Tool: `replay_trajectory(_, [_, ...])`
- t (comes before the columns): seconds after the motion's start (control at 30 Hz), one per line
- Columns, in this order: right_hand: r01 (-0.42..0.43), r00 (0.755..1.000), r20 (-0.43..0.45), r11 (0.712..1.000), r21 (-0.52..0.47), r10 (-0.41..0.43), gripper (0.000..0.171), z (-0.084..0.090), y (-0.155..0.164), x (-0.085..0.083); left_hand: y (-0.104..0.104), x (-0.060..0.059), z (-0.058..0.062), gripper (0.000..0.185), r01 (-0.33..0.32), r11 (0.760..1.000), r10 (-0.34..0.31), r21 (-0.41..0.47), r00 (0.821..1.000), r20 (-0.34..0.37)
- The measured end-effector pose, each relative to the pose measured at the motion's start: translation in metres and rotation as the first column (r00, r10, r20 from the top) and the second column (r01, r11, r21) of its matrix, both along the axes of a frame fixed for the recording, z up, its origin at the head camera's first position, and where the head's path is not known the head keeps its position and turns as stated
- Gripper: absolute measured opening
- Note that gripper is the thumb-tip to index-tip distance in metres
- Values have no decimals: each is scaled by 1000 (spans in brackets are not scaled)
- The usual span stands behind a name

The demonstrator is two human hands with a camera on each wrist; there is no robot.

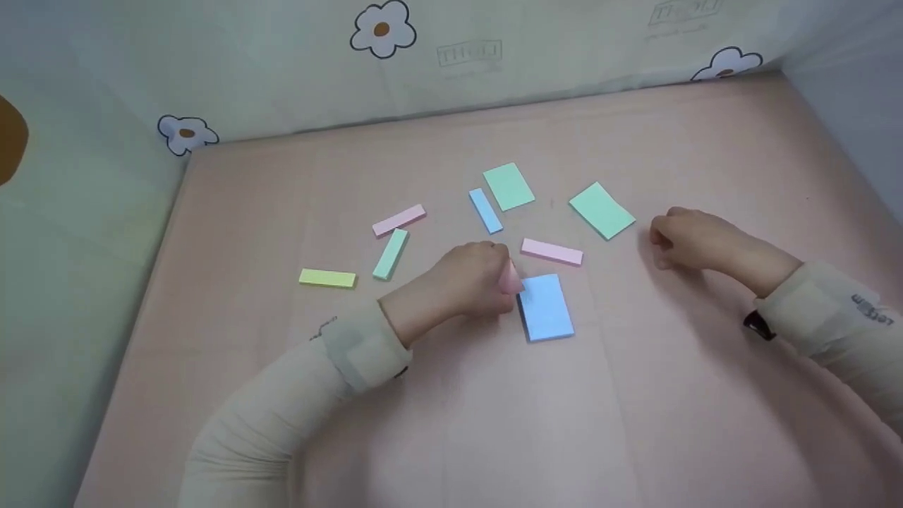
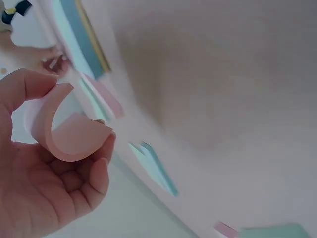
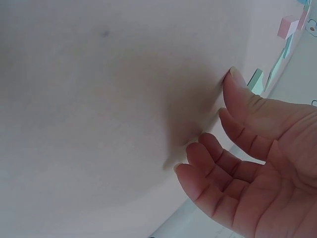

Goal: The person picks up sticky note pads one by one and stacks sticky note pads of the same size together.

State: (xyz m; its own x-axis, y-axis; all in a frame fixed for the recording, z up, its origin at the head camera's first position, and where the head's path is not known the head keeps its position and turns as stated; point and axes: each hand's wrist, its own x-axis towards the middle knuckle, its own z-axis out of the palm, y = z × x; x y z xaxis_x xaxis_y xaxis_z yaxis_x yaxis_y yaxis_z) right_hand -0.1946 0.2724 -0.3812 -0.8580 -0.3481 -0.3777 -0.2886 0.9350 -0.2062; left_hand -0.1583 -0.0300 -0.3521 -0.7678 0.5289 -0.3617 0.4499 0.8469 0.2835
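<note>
Pink sticky pad (image 2: 69,131), bent into a curl, sits pinched in the left hand (image 1: 469,279) near the centre of the head view, just left of the large blue pad (image 1: 545,307). In the left wrist view the thumb presses one end of the pink sticky pad and the curled fingers (image 2: 94,176) catch the other, so it arches into a C shape.

Going by size, the pink mat (image 1: 635,395) fills most of the frame, with flower-print walls (image 1: 494,63) standing along its far edge. Cream sleeves cover both forearms, coming in from the lower left and the right edge.

The right hand (image 1: 688,238) rests on the mat at centre right, near the green pad (image 1: 602,210) but apart from it. Its fingers (image 3: 218,158) are loosely bent, fingertips at the mat, gripping nothing.

A second green pad (image 1: 508,186) lies above centre, just right of a narrow blue strip (image 1: 485,210). One pink strip (image 1: 552,251) lies between the left hand and the green pad on the right, just above the large blue pad. Left of centre lie another pink strip (image 1: 398,220), a mint strip (image 1: 390,254) just below it, and a yellow strip (image 1: 327,278) farthest left.
</note>
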Motion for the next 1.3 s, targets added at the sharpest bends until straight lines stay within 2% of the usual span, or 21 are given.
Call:
replay_trajectory(0.2, [-23,1000,6,1000,-1,23,24,-1,2,-1,29,14,1,57,94,994,-97,-59,994,-42])
replay_trajectory(0.4, [-4,1000,2,1000,-6,4,23,-2,0,-2,46,23,-12,60,159,976,-178,-149,976,-129])
replay_trajectory(0.57, [4,1000,-1,1000,-11,-4,22,-1,0,-1,52,28,-19,58,183,959,-221,-218,961,-166])
replay_trajectory(0.8, [10,1000,8,1000,-18,-10,23,-1,1,-1,52,28,-21,63,174,955,-214,-240,965,-151])
replay_trajectory(1.1, [-9,1000,-2,1000,-26,9,23,-1,5,0,52,26,-20,74,200,937,-244,-288,961,-127])
replay_trajectory(1.3, [-14,1000,-10,1000,-27,13,23,-1,4,0,51,28,-22,84,193,950,-224,-248,969,-104])
